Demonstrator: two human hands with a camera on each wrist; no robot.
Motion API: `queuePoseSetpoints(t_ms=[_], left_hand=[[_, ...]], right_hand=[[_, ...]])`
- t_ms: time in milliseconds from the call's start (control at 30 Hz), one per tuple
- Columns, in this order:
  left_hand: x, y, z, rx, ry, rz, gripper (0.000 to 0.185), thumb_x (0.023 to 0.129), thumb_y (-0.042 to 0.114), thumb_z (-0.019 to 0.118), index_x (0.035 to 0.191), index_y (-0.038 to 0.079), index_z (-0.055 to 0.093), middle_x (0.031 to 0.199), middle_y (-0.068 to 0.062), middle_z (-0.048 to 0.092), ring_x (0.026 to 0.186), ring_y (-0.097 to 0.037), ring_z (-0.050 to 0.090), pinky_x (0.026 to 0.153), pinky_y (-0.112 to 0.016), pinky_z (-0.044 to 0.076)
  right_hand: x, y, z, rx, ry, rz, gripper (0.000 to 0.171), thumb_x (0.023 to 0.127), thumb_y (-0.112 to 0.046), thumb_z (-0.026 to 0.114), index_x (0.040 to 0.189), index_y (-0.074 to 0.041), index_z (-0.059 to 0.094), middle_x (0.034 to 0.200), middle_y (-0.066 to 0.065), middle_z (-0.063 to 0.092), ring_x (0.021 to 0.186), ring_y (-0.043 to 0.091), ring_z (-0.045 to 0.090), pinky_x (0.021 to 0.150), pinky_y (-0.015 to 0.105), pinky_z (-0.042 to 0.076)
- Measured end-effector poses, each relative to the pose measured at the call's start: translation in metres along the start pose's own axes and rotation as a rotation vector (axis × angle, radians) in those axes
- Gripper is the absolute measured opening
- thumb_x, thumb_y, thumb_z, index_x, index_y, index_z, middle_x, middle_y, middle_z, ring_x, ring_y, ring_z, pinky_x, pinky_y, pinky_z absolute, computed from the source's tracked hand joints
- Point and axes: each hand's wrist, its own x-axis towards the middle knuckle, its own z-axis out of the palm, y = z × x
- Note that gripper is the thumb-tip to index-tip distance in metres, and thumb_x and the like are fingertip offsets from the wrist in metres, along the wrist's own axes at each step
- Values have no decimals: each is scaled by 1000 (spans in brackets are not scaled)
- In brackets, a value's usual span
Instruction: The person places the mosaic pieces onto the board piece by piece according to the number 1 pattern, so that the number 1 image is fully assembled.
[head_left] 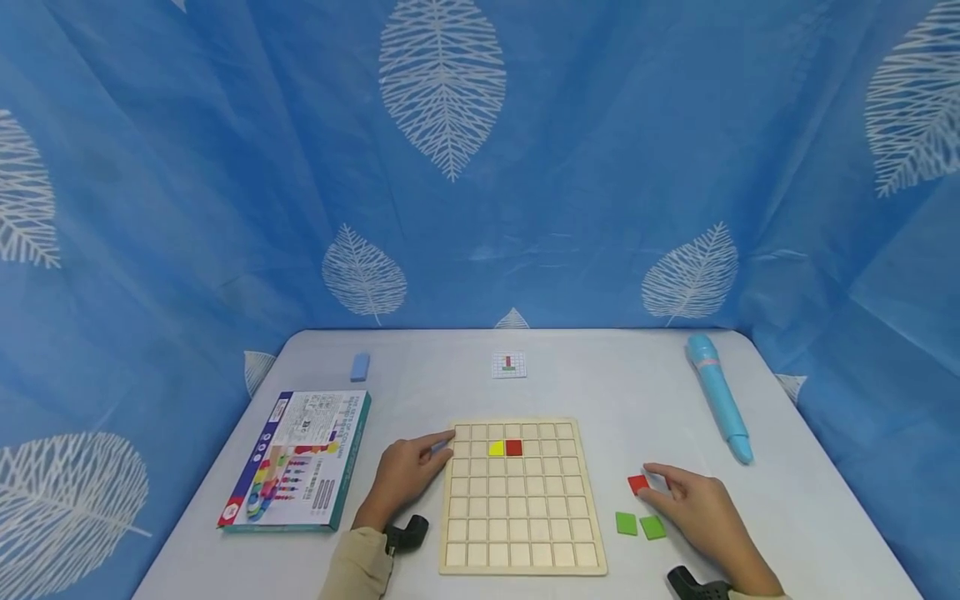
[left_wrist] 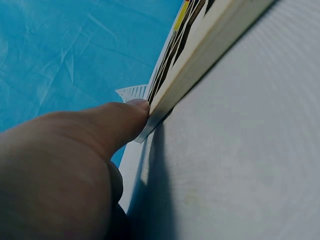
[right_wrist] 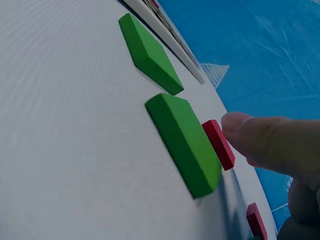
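Note:
A wooden grid board (head_left: 517,500) lies at the table's middle front, with a yellow tile (head_left: 496,448) and a red tile (head_left: 513,448) side by side in its second row. My left hand (head_left: 411,468) rests flat against the board's upper left edge, and the thumb (left_wrist: 105,127) presses the board's side (left_wrist: 200,55). My right hand (head_left: 693,508) pinches a loose red tile (head_left: 637,484) lying on the table right of the board; the thumb (right_wrist: 265,142) touches that red tile (right_wrist: 219,145). Two green tiles (head_left: 626,523) (head_left: 652,527) lie just in front of it.
A colourful box (head_left: 296,458) lies at the left. A small blue block (head_left: 360,367) and a pattern card (head_left: 509,364) lie towards the back, and a light blue pen-shaped device (head_left: 718,396) at the right. Blue leaf-print cloth surrounds the table. Another red piece (right_wrist: 259,220) lies by my right palm.

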Motion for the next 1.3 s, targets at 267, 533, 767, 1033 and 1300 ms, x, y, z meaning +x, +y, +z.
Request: queuePoseSetpoints(t_ms=[267, 533, 767, 1033, 1300], left_hand=[[-1, 2, -1, 1, -6, -12, 34, 97, 38, 71, 129, 26, 74, 51, 13, 35, 46, -3, 28, 49, -24, 27], [0, 1, -1, -4, -12, -17, 34, 97, 38, 71, 129, 26, 74, 51, 13, 35, 46, -3, 27, 49, -24, 26], [-1, 2, -2, -10, -18, -38, 35, 96, 38, 72, 129, 28, 73, 50, 12, 35, 45, -4, 27, 49, -24, 26], [0, 1, -1, -10, -12, -24, 35, 96, 37, 72, 129, 28, 73, 51, 13, 35, 46, -4, 28, 49, -24, 27], [-1, 0, 0, 0, -13, -23, 35, 96, 38, 72, 129, 28, 73, 51, 14, 36, 46, -3, 29, 49, -24, 27]], right_hand=[[-1, -2, 0, -51, -22, -2, 54, 85, -42, 82, 126, -7, 73, 56, -3, 42, 53, 15, 38, 51, 29, 30], [-2, -3, 1, -72, -41, 14, 50, 86, -41, 81, 124, -9, 74, 55, -2, 41, 53, 16, 37, 51, 30, 29], [-2, -5, 2, -78, -47, 10, 46, 87, -40, 81, 121, -10, 75, 54, -3, 42, 51, 15, 39, 50, 29, 30], [-1, -5, 1, -92, -46, -5, 45, 88, -40, 79, 118, -8, 75, 54, -3, 42, 53, 16, 38, 51, 29, 29], [-3, -6, 1, -114, -34, -26, 43, 88, -40, 79, 115, -7, 76, 54, -4, 41, 53, 15, 37, 51, 29, 29]])
